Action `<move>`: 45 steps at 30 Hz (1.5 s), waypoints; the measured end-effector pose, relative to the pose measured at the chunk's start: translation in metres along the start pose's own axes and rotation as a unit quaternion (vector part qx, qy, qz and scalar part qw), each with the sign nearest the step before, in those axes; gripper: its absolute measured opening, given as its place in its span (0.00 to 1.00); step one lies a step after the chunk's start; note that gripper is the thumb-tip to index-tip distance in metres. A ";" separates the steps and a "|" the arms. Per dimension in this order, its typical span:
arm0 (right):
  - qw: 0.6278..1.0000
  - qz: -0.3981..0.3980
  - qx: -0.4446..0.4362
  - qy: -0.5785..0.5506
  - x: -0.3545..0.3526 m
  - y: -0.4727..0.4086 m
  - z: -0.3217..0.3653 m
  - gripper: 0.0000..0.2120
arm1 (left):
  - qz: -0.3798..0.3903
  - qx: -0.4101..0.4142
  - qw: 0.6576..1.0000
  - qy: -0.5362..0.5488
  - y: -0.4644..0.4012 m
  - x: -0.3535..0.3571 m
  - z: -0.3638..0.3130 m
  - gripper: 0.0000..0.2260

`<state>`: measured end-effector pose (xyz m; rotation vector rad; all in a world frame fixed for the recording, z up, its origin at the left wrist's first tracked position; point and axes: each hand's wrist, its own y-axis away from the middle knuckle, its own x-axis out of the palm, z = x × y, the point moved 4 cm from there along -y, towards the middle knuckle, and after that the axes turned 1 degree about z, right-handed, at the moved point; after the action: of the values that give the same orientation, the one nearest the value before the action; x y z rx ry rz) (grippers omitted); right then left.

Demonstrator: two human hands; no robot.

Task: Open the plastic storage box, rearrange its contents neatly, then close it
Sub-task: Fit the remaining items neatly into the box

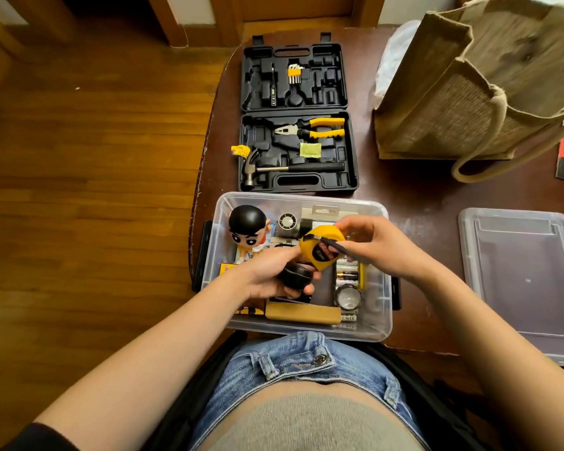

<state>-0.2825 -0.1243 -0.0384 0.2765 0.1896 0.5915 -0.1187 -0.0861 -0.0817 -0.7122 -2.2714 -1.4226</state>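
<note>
Open storage box (380,288) at table edge (200,177)

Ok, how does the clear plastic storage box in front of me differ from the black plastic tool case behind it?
The clear plastic storage box is see-through with loose, jumbled contents; the black plastic tool case is opaque, with the hammer and pliers lying in its moulded tray. The box's lid lies apart to its right; the case's lid is hinged and folded open flat. Both stand open on the dark table.
</note>
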 end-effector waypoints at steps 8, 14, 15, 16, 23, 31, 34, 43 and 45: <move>0.864 -0.070 0.084 0.491 -0.006 0.014 -0.015 0.11 | -0.199 0.000 0.955 -0.218 -0.001 -0.012 -0.010 0.14; 0.844 -0.083 0.105 0.520 0.019 0.010 -0.041 0.07 | -0.262 0.092 0.804 -0.526 -0.014 -0.011 -0.017 0.18; 0.846 -0.090 0.106 0.514 0.023 0.008 -0.045 0.05 | -0.269 0.104 0.760 -0.582 -0.015 -0.011 -0.018 0.19; 0.848 -0.097 0.106 0.511 0.026 0.005 -0.048 0.03 | -0.272 0.104 0.723 -0.626 -0.016 -0.010 -0.019 0.20; 0.843 -0.134 0.113 0.509 0.031 -0.007 -0.060 0.07 | -0.265 -0.022 0.535 -0.802 -0.027 -0.001 -0.027 0.12; 0.876 -0.147 0.100 0.449 0.031 -0.006 -0.060 0.08 | -0.238 -0.074 0.369 -0.895 -0.035 0.003 -0.039 0.08; 0.887 -0.148 0.087 0.429 0.033 -0.004 -0.060 0.08 | -0.226 -0.106 0.347 -0.904 -0.036 -0.002 -0.039 0.09; 0.902 -0.146 0.066 0.401 0.037 -0.003 -0.063 0.09 | -0.233 -0.102 0.398 -0.882 -0.034 -0.012 -0.045 0.11; 0.902 -0.145 0.089 0.396 0.039 -0.003 -0.068 0.09 | -0.227 -0.114 0.387 -0.887 -0.034 -0.012 -0.043 0.12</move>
<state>-0.2665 -0.0911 -0.1071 0.1642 1.0621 0.3595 -0.1276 -0.1403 -0.0949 -3.0680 -3.7945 -0.8342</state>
